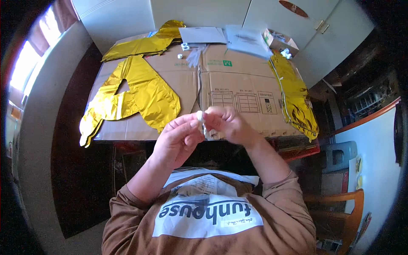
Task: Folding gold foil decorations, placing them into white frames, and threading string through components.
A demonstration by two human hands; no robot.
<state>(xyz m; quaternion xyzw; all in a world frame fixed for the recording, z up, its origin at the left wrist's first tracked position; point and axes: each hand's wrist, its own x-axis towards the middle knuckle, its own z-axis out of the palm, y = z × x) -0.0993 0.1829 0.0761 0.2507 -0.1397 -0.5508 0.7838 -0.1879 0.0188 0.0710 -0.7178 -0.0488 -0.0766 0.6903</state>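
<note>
Just past the near edge of the cardboard, my left hand [180, 134] and my right hand [227, 123] meet fingertip to fingertip. Between them is a small white roll [199, 116], which looks like narrow ribbon or tape. My left thumb and fingers pinch it, and my right fingers are closed at its right side, where a short pale strip hangs down. Whatever else lies inside the right fingers is hidden. To the left of my hands lies a flat gold foil letter balloon [146, 91] with a triangular hole.
Flattened cardboard [250, 80] covers the table. More gold foil balloons lie at the back left [144, 46] and right edge [293, 91]. At the back are white sheets [203, 35], clear plastic bags [246, 40], small white rolls [185, 46] and an open box [280, 41]. A wooden chair [357, 204] stands at right.
</note>
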